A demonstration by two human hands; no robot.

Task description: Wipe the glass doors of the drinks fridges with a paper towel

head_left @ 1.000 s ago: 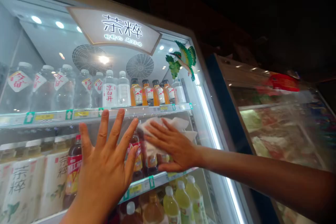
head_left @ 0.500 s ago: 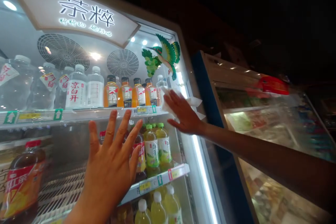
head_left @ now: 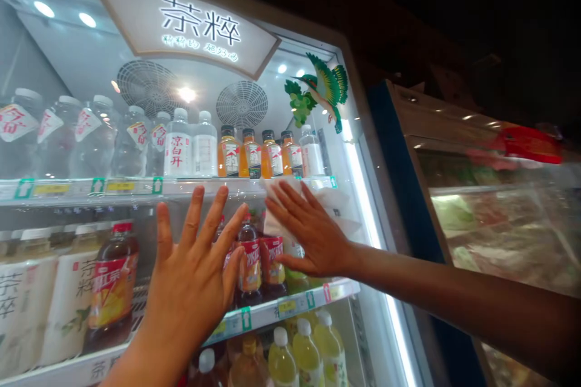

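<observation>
My left hand (head_left: pixel 190 281) is spread wide, palm toward the glass door of a lit drinks fridge (head_left: pixel 351 63); its fingers are apart with nothing in them. To its right, my right hand (head_left: pixel 313 233) lies flat over a white paper towel (head_left: pixel 273 222) and presses it to the glass. Loose ends of the towel stick out on the right, past the hand. Behind the glass, red-labelled tea bottles (head_left: pixel 249 266) stand between the two hands. Higher up, a bird sticker (head_left: pixel 327 87) is on the door.
Clear water bottles (head_left: pixel 95 136) and small orange bottles (head_left: pixel 249 154) line the upper shelf. Yellow-green bottles (head_left: pixel 306 351) stand low down. On the right is another lit cabinet (head_left: pixel 481 205) with a dark blue side panel (head_left: pixel 403 193).
My right hand has moved the paper towel down and left across the glass, closer to my left hand. The view has swung left, showing more bottles there. My left hand stays spread.
</observation>
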